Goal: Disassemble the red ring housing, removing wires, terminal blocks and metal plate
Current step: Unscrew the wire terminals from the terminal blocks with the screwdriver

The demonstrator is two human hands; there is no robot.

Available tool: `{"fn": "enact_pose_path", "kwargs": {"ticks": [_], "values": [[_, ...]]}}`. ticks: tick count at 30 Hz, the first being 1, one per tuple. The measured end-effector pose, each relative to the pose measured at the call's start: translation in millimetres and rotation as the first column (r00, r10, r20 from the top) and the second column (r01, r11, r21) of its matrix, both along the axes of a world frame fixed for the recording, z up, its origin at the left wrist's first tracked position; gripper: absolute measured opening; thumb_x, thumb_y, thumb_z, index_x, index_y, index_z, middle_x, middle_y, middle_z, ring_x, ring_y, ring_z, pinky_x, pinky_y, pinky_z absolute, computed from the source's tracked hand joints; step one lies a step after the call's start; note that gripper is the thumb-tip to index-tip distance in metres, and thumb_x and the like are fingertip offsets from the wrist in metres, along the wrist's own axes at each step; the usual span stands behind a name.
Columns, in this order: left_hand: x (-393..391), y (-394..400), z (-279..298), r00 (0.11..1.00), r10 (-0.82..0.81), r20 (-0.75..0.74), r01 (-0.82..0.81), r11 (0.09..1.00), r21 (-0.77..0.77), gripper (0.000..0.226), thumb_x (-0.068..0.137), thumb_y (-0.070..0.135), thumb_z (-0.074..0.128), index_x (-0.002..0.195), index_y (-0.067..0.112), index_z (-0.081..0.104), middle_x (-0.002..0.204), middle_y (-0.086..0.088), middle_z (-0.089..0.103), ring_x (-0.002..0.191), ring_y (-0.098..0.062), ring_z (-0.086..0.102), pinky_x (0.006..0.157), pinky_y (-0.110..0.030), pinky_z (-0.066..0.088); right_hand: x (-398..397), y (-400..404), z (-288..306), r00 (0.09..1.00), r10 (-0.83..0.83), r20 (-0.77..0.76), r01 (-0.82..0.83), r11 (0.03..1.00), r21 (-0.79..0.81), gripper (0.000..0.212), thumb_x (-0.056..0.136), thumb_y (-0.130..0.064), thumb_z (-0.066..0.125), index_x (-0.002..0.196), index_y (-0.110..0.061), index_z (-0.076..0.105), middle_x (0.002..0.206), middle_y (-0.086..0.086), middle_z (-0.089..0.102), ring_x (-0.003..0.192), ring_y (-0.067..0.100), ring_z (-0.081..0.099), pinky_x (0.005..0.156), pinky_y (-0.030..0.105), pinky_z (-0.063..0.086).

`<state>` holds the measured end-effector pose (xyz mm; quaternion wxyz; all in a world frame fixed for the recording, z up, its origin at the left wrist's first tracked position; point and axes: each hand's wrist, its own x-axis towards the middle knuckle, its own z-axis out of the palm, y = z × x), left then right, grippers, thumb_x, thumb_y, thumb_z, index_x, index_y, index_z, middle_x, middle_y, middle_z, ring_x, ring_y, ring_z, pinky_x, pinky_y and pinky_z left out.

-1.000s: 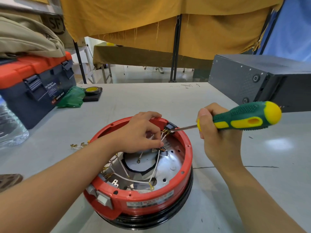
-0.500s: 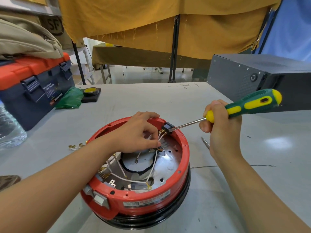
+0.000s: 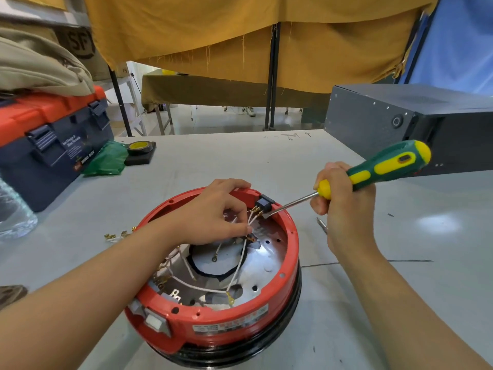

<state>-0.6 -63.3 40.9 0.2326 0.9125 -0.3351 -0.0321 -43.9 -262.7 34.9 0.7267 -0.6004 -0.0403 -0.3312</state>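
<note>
Behind the pale grey surface (image 3: pixel 218 161), a mustard-yellow curtain (image 3: pixel 240 36) hangs across the room, with a blue panel (image 3: pixel 458 41) at its right edge and black poles (image 3: pixel 272 76) in front of it; below its hem a light floor and a second cloth-covered table (image 3: pixel 202 89) are visible. On the right of the surface stands a dark grey metal box (image 3: pixel 400 124). On the left sits a navy toolbox with an orange lid (image 3: pixel 50 134), a beige bag (image 3: pixel 37 65) resting on top of it; just beside the toolbox lie a crumpled green bag (image 3: pixel 106 161) and a roll of yellow tape (image 3: pixel 140 146) on a black block. A clear plastic bottle (image 3: pixel 13 214) shows at the far left edge. The red ring housing (image 3: pixel 221 321) sits at the near centre of the surface on a black base, its open top showing the metal plate (image 3: pixel 264 260) and white wires (image 3: pixel 240 265). The left hand (image 3: pixel 213 214) reaches into the housing, fingertips pinching the wires near a black terminal block (image 3: pixel 264 202) set on the far rim. The right hand (image 3: pixel 346 209) grips a green-and-yellow screwdriver (image 3: pixel 373 169), its blade tip touching the rim just below the block. Loose brass terminals (image 3: pixel 117 236) lie on the surface left of the housing; a small metal piece (image 3: pixel 322 225) lies to its right, partly hidden by the right hand.
</note>
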Motion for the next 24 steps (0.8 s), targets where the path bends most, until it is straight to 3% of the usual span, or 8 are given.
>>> {"fn": "enact_pose_path", "kwargs": {"ticks": [10,14,19,24], "values": [[-2,-1,0,1.000,0.006,-0.003,-0.006,1.000,0.019,0.018,0.082,0.034,0.069,0.070,0.020,0.067,0.147,0.016,0.029,0.123,0.004,0.021,0.088,-0.015,0.024,-3,-5,6,0.994,-0.055,0.098,0.063,0.995,-0.080,0.035,0.084,-0.018,0.049,0.050,-0.024,0.046,0.048,-0.009,0.042,0.038,0.009,0.039,0.041,0.018,0.033],[-2,-1,1,1.000,0.005,-0.006,-0.005,1.000,0.026,0.018,0.082,0.033,0.068,0.070,0.020,0.067,0.148,0.015,0.028,0.127,0.002,0.020,0.094,-0.020,0.022,-5,-2,5,0.993,-0.067,0.094,0.078,0.989,-0.125,0.034,0.085,-0.020,0.049,0.052,-0.015,0.042,0.048,-0.005,0.041,0.039,0.012,0.039,0.042,0.019,0.034],[-3,-1,1,1.000,0.005,-0.004,-0.004,1.000,0.027,0.018,0.082,0.034,0.068,0.070,0.020,0.067,0.147,0.015,0.028,0.128,0.001,0.021,0.095,-0.021,0.022,-7,1,4,0.993,-0.072,0.092,0.087,0.982,-0.168,0.036,0.086,-0.020,0.049,0.051,-0.024,0.046,0.048,-0.004,0.044,0.040,0.013,0.040,0.043,0.018,0.034],[-3,-1,2,1.000,0.002,-0.004,-0.001,1.000,0.027,0.018,0.082,0.033,0.068,0.067,0.023,0.065,0.147,0.014,0.029,0.131,-0.001,0.021,0.096,-0.020,0.021,-10,3,4,0.986,-0.077,0.145,0.114,0.956,-0.271,0.033,0.087,-0.021,0.050,0.057,-0.006,0.044,0.046,-0.004,0.043,0.040,0.010,0.040,0.044,0.016,0.034]]}}
